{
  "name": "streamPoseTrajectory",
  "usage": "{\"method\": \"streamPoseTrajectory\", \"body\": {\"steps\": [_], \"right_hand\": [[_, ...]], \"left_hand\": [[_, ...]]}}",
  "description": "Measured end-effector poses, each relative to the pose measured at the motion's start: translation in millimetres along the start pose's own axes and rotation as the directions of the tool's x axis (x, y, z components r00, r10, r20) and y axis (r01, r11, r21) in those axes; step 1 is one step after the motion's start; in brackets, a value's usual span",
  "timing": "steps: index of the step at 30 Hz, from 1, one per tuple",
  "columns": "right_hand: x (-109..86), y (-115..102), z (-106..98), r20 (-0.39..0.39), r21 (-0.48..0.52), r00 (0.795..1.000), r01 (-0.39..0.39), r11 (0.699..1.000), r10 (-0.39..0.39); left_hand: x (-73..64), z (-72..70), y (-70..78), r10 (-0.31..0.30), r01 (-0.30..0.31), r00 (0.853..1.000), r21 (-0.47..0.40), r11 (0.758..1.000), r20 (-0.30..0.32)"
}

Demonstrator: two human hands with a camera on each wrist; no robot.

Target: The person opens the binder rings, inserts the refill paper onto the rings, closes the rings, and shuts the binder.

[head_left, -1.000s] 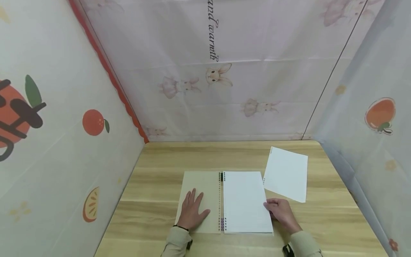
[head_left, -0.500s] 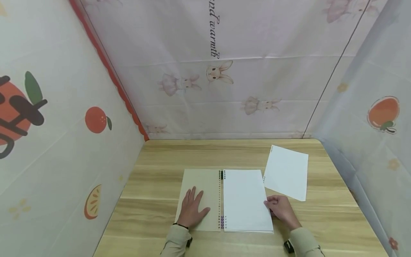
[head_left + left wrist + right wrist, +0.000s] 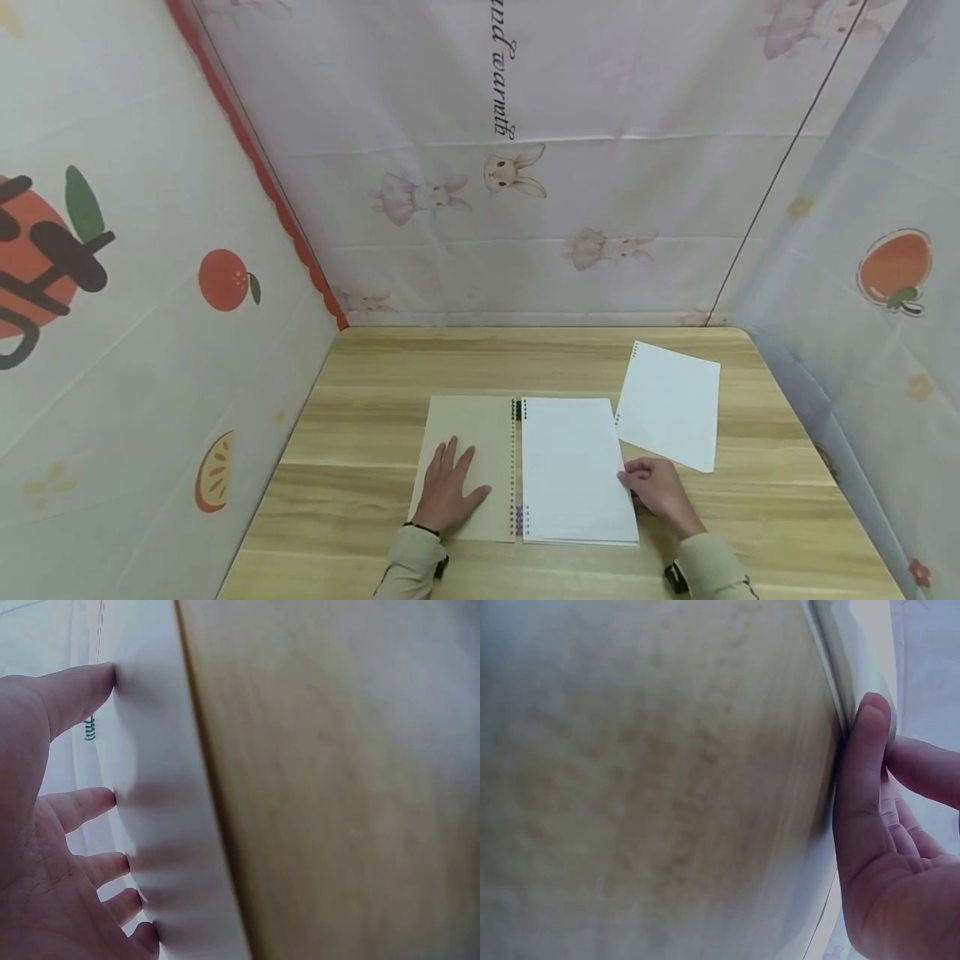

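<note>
A loose-leaf notebook lies open on the table, its beige left cover [image 3: 476, 421] flat and its white pages [image 3: 572, 467] stacked on the right. My left hand [image 3: 447, 496] rests on that cover with fingers spread; the left wrist view shows its fingertips [image 3: 105, 796] touching the surface. At the right edge of the pages, my right hand [image 3: 660, 493] pinches the paper between thumb and index finger [image 3: 870, 750]. How many sheets it holds cannot be told. Along the spine sit a dark green coil [image 3: 518, 410] at the top and a purple coil [image 3: 519, 521] at the bottom.
One loose white sheet [image 3: 667, 408] with punched holes lies tilted beyond the right hand, close to the notebook's right edge. The wooden table [image 3: 345, 467] is bounded by printed cloth walls [image 3: 450, 275] at the back and both sides.
Both hands keep their places on the notebook. The view has shifted slightly; nothing else has visibly moved.
</note>
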State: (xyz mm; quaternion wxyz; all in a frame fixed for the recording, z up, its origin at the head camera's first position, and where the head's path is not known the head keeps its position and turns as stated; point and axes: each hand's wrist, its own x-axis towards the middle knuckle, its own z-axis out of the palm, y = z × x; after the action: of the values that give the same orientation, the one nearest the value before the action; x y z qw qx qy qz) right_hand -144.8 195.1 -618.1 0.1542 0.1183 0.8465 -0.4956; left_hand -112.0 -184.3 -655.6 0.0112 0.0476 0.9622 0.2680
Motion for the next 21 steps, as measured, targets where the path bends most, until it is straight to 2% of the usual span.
{"method": "streamPoseTrajectory", "body": {"steps": [13,17,21], "right_hand": [[0.3,3.7,-1.5,-0.014,0.039,1.000,0.018,0.999,-0.017],[0.0,3.9,-3.4,-0.033,0.025,0.997,0.070,0.997,-0.069],[-0.6,3.6,-5.6,-0.062,-0.081,0.983,0.165,0.983,-0.171]], "left_hand": [[1.4,1.9,-3.7,0.009,-0.009,1.000,-0.002,1.000,0.004],[2.8,0.4,-3.7,0.006,-0.006,1.000,0.000,1.000,0.007],[3.7,-1.6,-2.3,0.003,-0.003,1.000,0.005,1.000,0.011]]}}
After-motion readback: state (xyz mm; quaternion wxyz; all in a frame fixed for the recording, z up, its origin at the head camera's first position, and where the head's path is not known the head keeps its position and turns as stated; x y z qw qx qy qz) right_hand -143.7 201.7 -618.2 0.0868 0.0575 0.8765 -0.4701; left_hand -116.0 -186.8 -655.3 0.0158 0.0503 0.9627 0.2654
